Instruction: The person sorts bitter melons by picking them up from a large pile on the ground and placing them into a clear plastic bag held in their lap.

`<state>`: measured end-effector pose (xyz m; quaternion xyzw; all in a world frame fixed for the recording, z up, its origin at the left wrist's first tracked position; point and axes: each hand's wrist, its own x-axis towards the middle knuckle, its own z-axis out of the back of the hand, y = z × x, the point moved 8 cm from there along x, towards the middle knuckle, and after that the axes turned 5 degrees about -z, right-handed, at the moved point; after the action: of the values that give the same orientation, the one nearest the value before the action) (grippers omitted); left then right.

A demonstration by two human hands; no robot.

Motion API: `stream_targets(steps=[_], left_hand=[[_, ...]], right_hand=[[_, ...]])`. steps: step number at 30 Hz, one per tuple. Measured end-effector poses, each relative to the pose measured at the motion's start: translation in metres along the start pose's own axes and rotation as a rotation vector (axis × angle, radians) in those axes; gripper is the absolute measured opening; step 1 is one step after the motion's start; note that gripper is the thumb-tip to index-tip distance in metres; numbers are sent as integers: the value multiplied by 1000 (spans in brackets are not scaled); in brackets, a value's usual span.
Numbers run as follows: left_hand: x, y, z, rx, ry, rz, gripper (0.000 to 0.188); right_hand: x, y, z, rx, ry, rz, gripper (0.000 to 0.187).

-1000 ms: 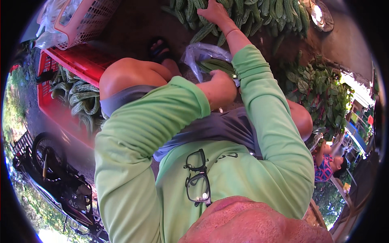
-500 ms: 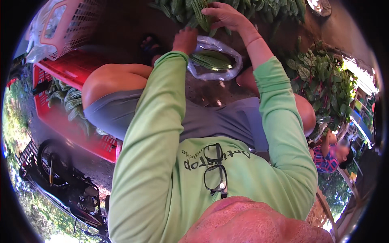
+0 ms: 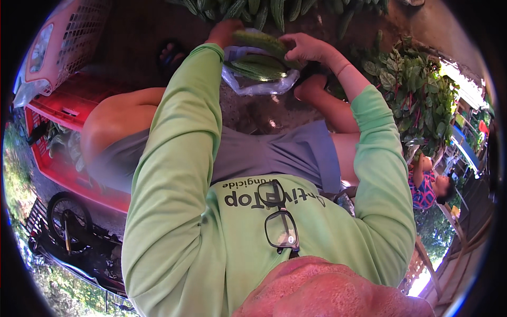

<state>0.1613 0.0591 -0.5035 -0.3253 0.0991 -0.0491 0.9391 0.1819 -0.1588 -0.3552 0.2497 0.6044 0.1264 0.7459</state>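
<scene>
Over a clear plastic bag [image 3: 246, 87] on the ground, my right hand [image 3: 310, 48] pinches the right end of a long ridged bitter gourd [image 3: 261, 41]. That gourd lies crosswise above another bitter gourd [image 3: 259, 70] in the bag's mouth. My left hand [image 3: 225, 33] is closed at the held gourd's left end, next to the bag's rim. It is blurred and its fingertips are hidden, so I cannot tell whether it grips gourd or bag. Just beyond my hands spreads a pile of bitter gourds [image 3: 277, 11].
To my left, a red crate [image 3: 79, 182] holds pale green vegetables, with a pink basket [image 3: 45, 63] behind it. Leafy greens [image 3: 406, 90] are heaped at right. A motorcycle [image 3: 74, 232] stands at lower left; another person [image 3: 425, 185] is at far right.
The gourd in my right hand has come down from the pile to the bag and turned from upright to crosswise. My left hand has shifted up and left. My head view has shifted too.
</scene>
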Motion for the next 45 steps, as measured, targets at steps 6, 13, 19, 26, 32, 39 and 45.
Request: stream_targets(steps=[6, 13, 19, 26, 32, 39, 45], left_hand=[[11, -25, 14, -414, -36, -3, 27], [6, -57, 31, -378, -121, -142, 26], [0, -74, 39, -215, -184, -217, 21], [-30, -69, 29, 25, -144, -111, 33], [-54, -46, 42, 141, 7, 150, 59], [-41, -61, 71, 18, 171, 402, 59], [-170, -47, -16, -437, -426, 1075, 94]], right_hand=[[7, -66, -3, -221, -40, -238, 66], [47, -26, -36, -314, -148, -184, 62], [78, -66, -15, -496, -623, 94, 53], [70, -86, -13, -531, -672, -75, 36], [65, -64, 40, 2, -262, -166, 27], [82, -56, 94, -142, -929, 22, 66], [107, -27, 93, -82, -890, -31, 83]])
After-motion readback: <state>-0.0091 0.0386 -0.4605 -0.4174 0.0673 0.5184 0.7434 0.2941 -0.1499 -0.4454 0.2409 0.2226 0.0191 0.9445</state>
